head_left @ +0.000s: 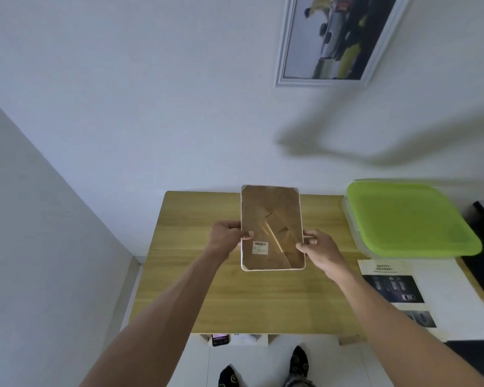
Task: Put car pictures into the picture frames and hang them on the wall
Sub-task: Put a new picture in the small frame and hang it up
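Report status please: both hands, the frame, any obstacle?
Left hand and right hand grip the picture frame, back side up, above the wooden table. One framed car picture already on wall. Nothing in the way.

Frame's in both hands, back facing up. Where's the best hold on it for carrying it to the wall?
Probably the two long side edges near the middle, one hand from each side, as the left hand and right hand hold the picture frame now. It is a flat, tall rectangle, so opposite side grips should keep it level and leave the brown backing clear.
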Demonstrator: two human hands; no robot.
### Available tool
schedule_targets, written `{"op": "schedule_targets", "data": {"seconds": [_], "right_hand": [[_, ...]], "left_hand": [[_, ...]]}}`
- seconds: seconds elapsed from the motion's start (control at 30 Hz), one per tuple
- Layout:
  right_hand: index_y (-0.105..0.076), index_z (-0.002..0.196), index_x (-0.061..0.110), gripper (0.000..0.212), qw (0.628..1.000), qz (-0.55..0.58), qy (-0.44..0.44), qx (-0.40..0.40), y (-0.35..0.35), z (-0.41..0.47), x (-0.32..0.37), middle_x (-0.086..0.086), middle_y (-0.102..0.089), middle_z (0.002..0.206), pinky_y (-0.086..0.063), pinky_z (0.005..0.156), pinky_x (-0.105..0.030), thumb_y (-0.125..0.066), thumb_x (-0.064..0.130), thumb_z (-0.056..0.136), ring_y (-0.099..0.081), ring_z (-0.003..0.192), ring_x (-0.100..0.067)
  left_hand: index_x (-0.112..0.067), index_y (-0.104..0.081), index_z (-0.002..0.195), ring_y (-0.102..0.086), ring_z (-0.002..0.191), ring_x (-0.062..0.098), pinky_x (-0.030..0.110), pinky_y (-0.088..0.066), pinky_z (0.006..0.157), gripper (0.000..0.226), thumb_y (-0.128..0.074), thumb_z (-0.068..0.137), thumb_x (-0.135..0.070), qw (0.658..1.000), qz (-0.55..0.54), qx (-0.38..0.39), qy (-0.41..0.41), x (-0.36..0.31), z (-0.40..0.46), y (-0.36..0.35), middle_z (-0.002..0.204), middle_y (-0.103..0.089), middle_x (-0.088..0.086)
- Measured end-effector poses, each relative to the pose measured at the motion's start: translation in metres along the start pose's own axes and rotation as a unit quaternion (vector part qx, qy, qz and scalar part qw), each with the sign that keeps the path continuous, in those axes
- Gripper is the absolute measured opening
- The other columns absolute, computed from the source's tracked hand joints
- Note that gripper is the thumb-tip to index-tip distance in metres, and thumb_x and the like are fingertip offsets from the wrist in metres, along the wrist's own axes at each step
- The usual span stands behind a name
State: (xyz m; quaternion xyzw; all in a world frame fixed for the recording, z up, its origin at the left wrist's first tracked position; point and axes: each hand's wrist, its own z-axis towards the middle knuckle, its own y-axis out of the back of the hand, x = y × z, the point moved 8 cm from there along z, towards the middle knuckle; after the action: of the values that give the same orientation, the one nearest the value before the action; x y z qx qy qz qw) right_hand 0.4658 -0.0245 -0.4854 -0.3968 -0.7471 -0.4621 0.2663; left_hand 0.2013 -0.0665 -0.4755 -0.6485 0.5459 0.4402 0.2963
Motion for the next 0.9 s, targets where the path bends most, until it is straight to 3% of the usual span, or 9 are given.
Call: {"op": "schedule_targets", "data": {"seconds": [0.13, 0.2, 0.3, 0.47, 0.57, 0.67, 0.73, 0.83, 0.9], "right_hand": [[-0.055, 0.134, 0.019, 0.051, 0.989, -0.039, 0.111, -0.086, 0.025, -0.005, 0.066, -0.003, -0.061, 0.134, -0.049, 0.096, -0.032, -0.071, 0.029, 0.088, -0.061, 0.117, -0.019], [-0.056, 0.135, 0.019, 0.050, 0.983, -0.028, 0.164, -0.081, 0.030, -0.014, 0.104, -0.002, -0.060, 0.134, -0.049, 0.094, -0.029, -0.069, 0.036, 0.089, -0.062, 0.112, -0.015], [-0.053, 0.135, 0.023, 0.059, 0.976, -0.038, 0.203, -0.070, 0.041, -0.024, 0.148, 0.004, -0.060, 0.129, -0.048, 0.088, -0.028, -0.068, 0.050, 0.085, -0.061, 0.107, -0.013], [-0.049, 0.117, 0.020, 0.059, 0.977, 0.006, 0.187, -0.103, 0.085, -0.032, 0.172, 0.006, -0.061, 0.110, -0.052, 0.085, -0.035, -0.078, 0.048, 0.075, -0.061, 0.101, -0.018], [-0.050, 0.115, 0.016, 0.051, 0.975, 0.052, 0.182, -0.116, 0.133, -0.036, 0.165, 0.009, -0.064, 0.098, -0.057, 0.084, -0.042, -0.077, 0.030, 0.074, -0.066, 0.093, -0.018], [-0.057, 0.107, 0.016, 0.036, 0.967, 0.131, 0.183, -0.119, 0.180, -0.043, 0.156, 0.005, -0.068, 0.092, -0.061, 0.076, -0.044, -0.070, 0.020, 0.073, -0.071, 0.084, -0.021], [-0.064, 0.108, 0.013, 0.033, 0.962, 0.162, 0.189, -0.116, 0.210, -0.047, 0.151, 0.000, -0.071, 0.092, -0.062, 0.073, -0.045, -0.066, 0.014, 0.075, -0.072, 0.079, -0.023], [-0.066, 0.114, 0.010, 0.034, 0.950, 0.237, 0.195, -0.053, 0.248, -0.056, 0.148, -0.012, -0.071, 0.098, -0.062, 0.068, -0.042, -0.062, 0.001, 0.082, -0.071, 0.076, -0.028], [-0.066, 0.114, 0.012, 0.035, 0.938, 0.277, 0.208, -0.015, 0.273, -0.063, 0.149, -0.014, -0.069, 0.098, -0.060, 0.062, -0.037, -0.062, -0.003, 0.083, -0.067, 0.080, -0.030]], "left_hand": [[-0.021, -0.080, 0.089, -0.073, 0.080, 0.011, 0.024, -0.054, 0.072, 0.028, -0.080, 0.065, -0.005, 0.997, 0.028, -0.018, -0.073, -0.044, -0.007, -0.015, 0.082, -0.077, -0.005], [-0.024, -0.080, 0.086, -0.074, 0.079, 0.009, 0.025, -0.056, 0.073, 0.025, -0.079, 0.066, -0.010, 0.992, 0.051, -0.031, -0.113, -0.064, -0.014, -0.025, 0.079, -0.077, -0.009], [-0.020, -0.077, 0.073, -0.069, 0.062, 0.009, 0.021, -0.050, 0.056, 0.013, -0.072, 0.069, -0.009, 0.979, 0.088, -0.058, -0.176, -0.098, -0.031, -0.049, 0.066, -0.074, -0.004], [-0.011, -0.068, 0.067, -0.054, 0.057, 0.025, 0.040, -0.049, 0.058, 0.009, -0.064, 0.070, -0.018, 0.938, 0.164, -0.096, -0.291, -0.140, -0.055, -0.100, 0.057, -0.062, 0.005], [-0.009, -0.071, 0.076, -0.057, 0.064, 0.027, 0.042, -0.051, 0.064, 0.017, -0.071, 0.071, -0.026, 0.925, 0.170, -0.083, -0.328, -0.157, -0.074, -0.141, 0.065, -0.060, 0.010], [-0.020, -0.077, 0.094, -0.061, 0.075, 0.016, 0.024, -0.049, 0.071, 0.022, -0.082, 0.074, -0.026, 0.922, 0.152, -0.027, -0.355, -0.178, -0.099, -0.184, 0.079, -0.065, 0.003], [-0.020, -0.076, 0.103, -0.064, 0.081, 0.011, 0.022, -0.051, 0.078, 0.026, -0.080, 0.080, -0.029, 0.924, 0.132, -0.014, -0.358, -0.190, -0.110, -0.202, 0.092, -0.070, 0.000], [-0.019, -0.068, 0.121, -0.061, 0.101, 0.013, 0.033, -0.054, 0.086, 0.036, -0.070, 0.088, -0.033, 0.866, 0.188, -0.133, -0.443, -0.224, -0.123, -0.203, 0.113, -0.064, -0.002], [-0.020, -0.054, 0.137, -0.049, 0.117, 0.018, 0.032, -0.049, 0.092, 0.048, -0.064, 0.092, -0.032, 0.841, 0.237, -0.211, -0.438, -0.248, -0.125, -0.196, 0.128, -0.052, 0.002]]}}
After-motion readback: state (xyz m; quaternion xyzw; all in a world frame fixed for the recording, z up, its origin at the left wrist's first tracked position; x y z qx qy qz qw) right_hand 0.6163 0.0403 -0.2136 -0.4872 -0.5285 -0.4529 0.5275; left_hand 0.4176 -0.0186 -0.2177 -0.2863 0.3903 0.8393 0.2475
